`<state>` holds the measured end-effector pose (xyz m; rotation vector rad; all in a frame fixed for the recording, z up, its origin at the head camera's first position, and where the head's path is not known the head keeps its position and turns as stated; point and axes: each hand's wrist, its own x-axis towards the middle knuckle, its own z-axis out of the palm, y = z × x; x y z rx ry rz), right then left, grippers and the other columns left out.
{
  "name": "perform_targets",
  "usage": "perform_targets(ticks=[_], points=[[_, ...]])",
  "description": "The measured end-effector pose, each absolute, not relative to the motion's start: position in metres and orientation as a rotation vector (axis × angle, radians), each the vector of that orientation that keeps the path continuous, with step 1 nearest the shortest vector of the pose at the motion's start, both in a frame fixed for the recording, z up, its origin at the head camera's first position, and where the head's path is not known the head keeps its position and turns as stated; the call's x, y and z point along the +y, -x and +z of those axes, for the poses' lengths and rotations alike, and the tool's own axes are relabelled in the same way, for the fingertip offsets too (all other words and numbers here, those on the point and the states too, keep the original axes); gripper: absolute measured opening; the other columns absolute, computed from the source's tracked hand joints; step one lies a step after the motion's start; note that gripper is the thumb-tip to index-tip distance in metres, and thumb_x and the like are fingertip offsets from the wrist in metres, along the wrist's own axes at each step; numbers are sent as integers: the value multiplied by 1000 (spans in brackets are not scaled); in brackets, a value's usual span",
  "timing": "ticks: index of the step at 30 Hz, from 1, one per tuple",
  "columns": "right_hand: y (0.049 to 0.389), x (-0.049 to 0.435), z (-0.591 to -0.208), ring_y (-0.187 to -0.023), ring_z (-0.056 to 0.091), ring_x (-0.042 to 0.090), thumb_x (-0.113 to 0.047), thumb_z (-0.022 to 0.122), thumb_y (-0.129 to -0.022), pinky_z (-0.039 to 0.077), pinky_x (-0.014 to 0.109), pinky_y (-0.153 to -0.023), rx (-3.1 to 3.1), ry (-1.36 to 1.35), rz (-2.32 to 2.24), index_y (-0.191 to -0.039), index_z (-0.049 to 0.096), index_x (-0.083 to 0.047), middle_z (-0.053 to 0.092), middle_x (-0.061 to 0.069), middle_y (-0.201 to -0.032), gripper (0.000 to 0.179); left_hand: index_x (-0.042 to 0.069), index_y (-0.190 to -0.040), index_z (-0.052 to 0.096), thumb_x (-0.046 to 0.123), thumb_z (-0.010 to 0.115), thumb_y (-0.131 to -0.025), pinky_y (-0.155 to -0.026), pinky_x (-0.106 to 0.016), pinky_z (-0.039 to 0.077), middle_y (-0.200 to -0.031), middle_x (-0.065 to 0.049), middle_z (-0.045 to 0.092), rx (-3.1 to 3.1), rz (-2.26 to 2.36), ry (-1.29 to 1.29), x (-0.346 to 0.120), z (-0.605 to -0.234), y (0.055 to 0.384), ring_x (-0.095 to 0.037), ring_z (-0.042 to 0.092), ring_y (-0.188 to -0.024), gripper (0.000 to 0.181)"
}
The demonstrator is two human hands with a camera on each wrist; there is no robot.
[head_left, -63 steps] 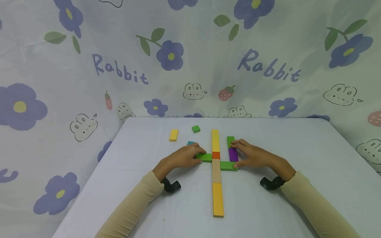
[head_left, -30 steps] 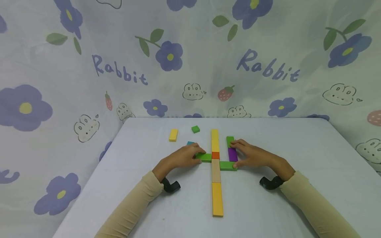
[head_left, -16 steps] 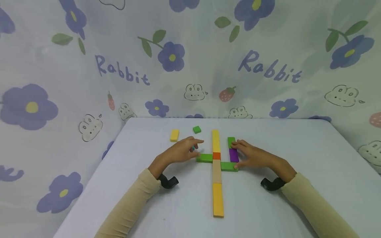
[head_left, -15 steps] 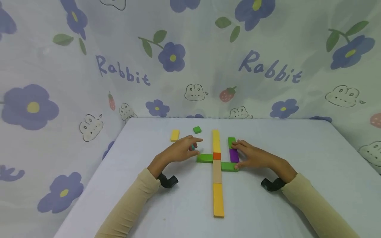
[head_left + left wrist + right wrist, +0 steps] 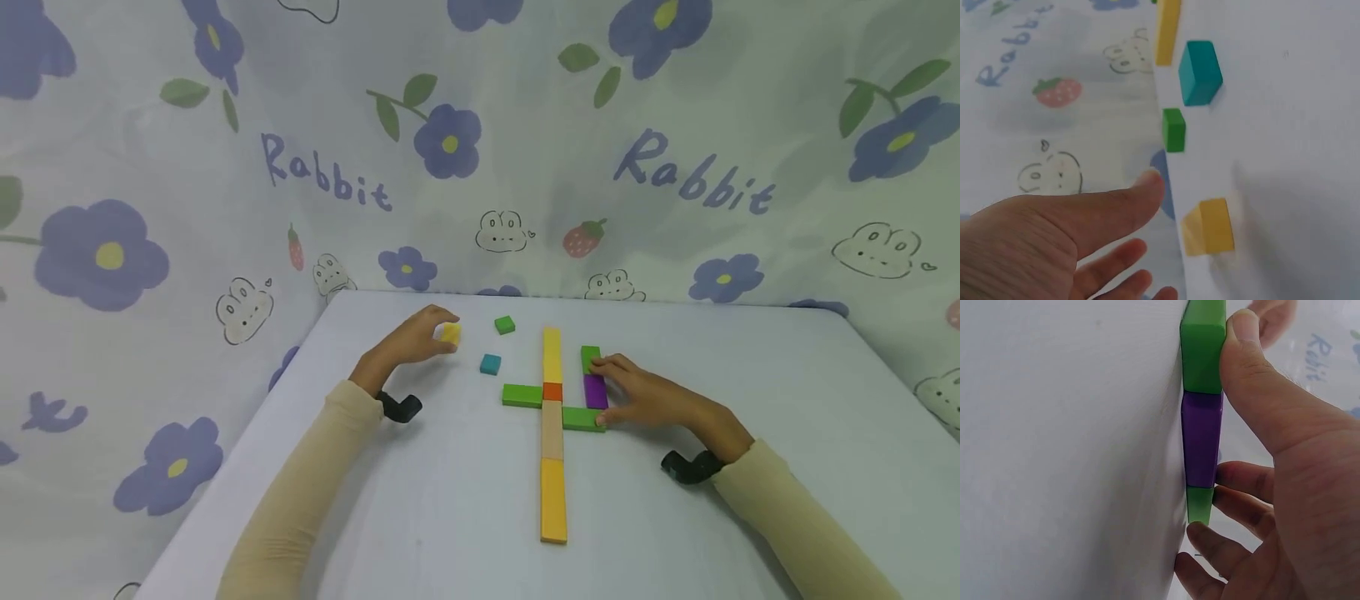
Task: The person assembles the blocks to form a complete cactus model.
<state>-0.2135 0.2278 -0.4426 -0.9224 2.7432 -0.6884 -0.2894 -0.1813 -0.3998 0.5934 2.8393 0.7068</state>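
Note:
In the head view my left hand [image 5: 412,337] is at the yellow block [image 5: 451,333], thumb and fingers spread around it. The left wrist view shows the thumb and fingers apart from the yellow block [image 5: 1216,226]. My right hand [image 5: 648,396] rests on blocks at the right: its thumb touches the end of a long green block [image 5: 580,419], as the right wrist view also shows. Its fingertips touch the purple block [image 5: 1202,440] and the smaller green block [image 5: 1199,505]. These three blocks form a corner.
A column of yellow [image 5: 552,354], orange [image 5: 552,392], tan [image 5: 552,429] and amber [image 5: 553,500] blocks lies on the white table [image 5: 450,500]. Another green block [image 5: 521,396] joins its left side. A teal block [image 5: 491,364] and a small green block [image 5: 505,325] lie loose.
My left hand has let go of the green block left of the column and moved left and farther back to the yellow block. The teal block is uncovered. My right hand stays in place.

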Motion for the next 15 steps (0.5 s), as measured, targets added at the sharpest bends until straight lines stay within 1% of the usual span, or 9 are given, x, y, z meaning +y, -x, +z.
perform_targets(ticks=[4,8,11,15], points=[[211,231,-442,-144,37,39,-53,78,-81,37,55,-113,2736,884,-681,-147,43,-4,37,15,-154,90,12,-155,36,27,76,-90,-122,-52,25,-162,-15,29,2745,651,-521,-184,-409,306,-34,27,-151,78],[210,234,-444,-144,38,39,-53,76,-82,36,56,-113,2738,917,-695,-147,43,-2,37,16,-154,89,16,-160,25,25,77,-88,-124,-51,20,-166,-12,23,2684,669,-500,-184,-415,315,-33,21,-153,89],[212,232,-444,-144,38,39,-54,75,-83,36,55,-114,2734,950,-708,-147,43,-3,37,16,-154,88,15,-160,22,19,76,-89,-125,-49,20,-165,-13,24,2655,668,-487,-186,-417,318,-32,24,-153,89],[215,229,-443,-144,38,38,-54,75,-82,36,53,-114,2734,974,-712,-146,43,-3,37,15,-154,88,11,-158,28,17,72,-92,-124,-47,24,-162,-15,31,2670,608,-488,-189,-416,317,-33,30,-150,80]])
